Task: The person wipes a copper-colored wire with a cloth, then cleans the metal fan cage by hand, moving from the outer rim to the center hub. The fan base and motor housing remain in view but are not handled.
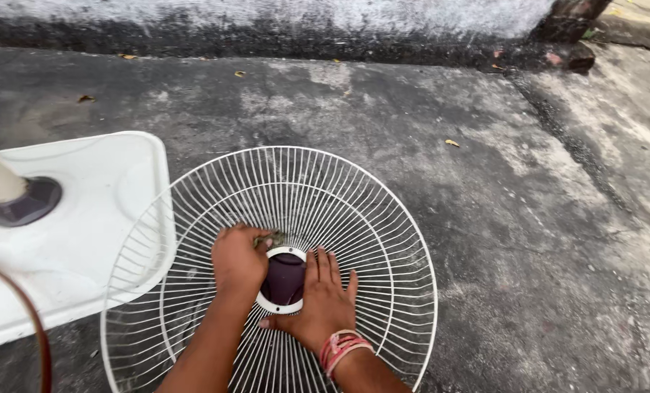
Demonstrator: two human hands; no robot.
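Rough grey concrete is seen under one white wire fan guard, laid dish-up beside one white fan base. The guard's dark hub is steadied by the flat, spread right hand, while something small and greenish, seemingly a scrub pad, is clenched in the left hand at the hub's rim. Scrubbing appears to be in hand; firm rubbing along the wires seems called for next.

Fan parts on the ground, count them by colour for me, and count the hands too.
White, 2: the wire fan guard and the fan base.
Dark purple, 1: the round hub cap at the guard's centre.
Hands, 2: left hand and right hand, both at the hub.
Total: 5
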